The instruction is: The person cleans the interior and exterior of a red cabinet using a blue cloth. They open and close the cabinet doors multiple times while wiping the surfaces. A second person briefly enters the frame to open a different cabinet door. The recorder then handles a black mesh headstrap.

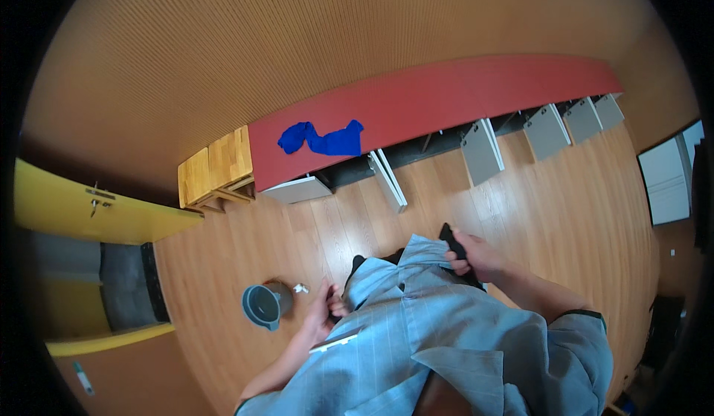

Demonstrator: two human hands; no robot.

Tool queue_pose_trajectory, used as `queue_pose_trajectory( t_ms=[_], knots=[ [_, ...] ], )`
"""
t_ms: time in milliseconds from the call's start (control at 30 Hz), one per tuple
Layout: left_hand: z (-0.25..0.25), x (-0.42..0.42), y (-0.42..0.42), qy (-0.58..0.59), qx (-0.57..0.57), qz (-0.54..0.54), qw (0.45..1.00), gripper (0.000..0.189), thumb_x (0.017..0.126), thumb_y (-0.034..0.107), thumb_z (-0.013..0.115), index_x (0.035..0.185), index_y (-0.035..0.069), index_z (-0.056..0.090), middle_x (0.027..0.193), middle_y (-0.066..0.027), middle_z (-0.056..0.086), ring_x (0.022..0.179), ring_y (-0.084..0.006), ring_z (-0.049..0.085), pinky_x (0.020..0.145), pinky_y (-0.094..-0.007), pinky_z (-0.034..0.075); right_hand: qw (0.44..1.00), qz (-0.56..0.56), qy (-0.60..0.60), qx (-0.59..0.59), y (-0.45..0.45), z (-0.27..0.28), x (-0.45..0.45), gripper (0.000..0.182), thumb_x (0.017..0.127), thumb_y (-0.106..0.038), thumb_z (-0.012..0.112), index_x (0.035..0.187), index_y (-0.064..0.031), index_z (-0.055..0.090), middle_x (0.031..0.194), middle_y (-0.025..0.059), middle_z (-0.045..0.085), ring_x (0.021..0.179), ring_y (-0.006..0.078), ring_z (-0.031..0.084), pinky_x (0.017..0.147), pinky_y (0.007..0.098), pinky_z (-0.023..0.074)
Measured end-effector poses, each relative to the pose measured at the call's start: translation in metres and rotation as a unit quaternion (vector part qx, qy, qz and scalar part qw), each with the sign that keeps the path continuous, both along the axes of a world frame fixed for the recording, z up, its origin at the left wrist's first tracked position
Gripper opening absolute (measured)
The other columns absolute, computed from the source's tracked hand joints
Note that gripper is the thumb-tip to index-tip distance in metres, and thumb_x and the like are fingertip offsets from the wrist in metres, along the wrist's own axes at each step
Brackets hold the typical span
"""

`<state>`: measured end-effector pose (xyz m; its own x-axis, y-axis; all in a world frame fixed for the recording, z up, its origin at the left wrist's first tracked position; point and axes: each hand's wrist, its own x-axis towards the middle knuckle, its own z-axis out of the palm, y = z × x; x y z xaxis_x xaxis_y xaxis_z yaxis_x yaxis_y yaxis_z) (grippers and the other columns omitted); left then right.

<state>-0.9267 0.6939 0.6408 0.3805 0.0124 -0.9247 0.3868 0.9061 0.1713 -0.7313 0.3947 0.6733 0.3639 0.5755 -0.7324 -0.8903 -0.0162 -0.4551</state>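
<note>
My right hand [474, 254] is closed around a black object [453, 241], whose kind I cannot tell, beside the hem of my light blue shirt. At my other side, my left hand [328, 307] has its fingers curled by the shirt, with something dark partly showing below them; what it is stays hidden. A grey-blue plastic bucket [261, 306] stands on the wood floor to the left of that hand, with a small crumpled white thing [301, 288] between them. Farther ahead, a crumpled blue cloth [334, 140] lies on the red top of a long low cabinet [424, 104].
Several grey cabinet doors [482, 153] hang open over the floor along the cabinet's front. Two wooden stools [215, 165] stand at its left end against the ribbed wall. A yellow door [111, 209] with keys in its lock is open at the left.
</note>
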Motion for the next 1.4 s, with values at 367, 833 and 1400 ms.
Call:
queue_pose_trajectory(
  t_ms=[367,833,1400],
  knots=[
    [-0.093,-0.182,0.076,0.194,0.226,-0.313,0.902,0.033,0.09,0.042,0.059,0.098,0.011,0.05,0.067,0.0009,0.033,0.057,-0.012,0.03,0.05,-0.0251,0.027,0.97,0.143,0.198,-0.007,-0.097,0.017,-0.056,0.025,0.097,-0.027,0.051,0.077,-0.0131,0.043,0.058,-0.0064,0.032,0.048,0.0057,0.029,0.044,0.0224,0.0217],
    [-0.142,-0.199,0.122,0.206,0.273,-0.437,0.832,0.037,0.088,0.036,0.061,0.109,0.009,0.047,0.083,-0.0068,0.038,0.073,-0.0196,0.036,0.062,-0.0308,0.031,0.774,0.608,0.141,-0.103,-0.137,-0.086,-0.125,0.029,0.09,-0.032,0.06,0.104,-0.0076,0.053,0.083,0.0018,0.046,0.072,0.0132,0.039,0.062,0.0278,0.0286],
    [-0.148,-0.241,0.125,0.214,0.287,-0.482,0.799,0.048,0.085,0.03,0.064,0.122,0.007,0.044,0.102,-0.0161,0.044,0.093,-0.0288,0.043,0.078,-0.0378,0.037,0.666,0.732,0.119,-0.079,-0.166,-0.144,-0.139,0.052,0.085,-0.04,0.063,0.121,-0.0047,0.052,0.11,0.0117,0.053,0.101,0.0243,0.047,0.086,0.0364,0.035]
  ],
)
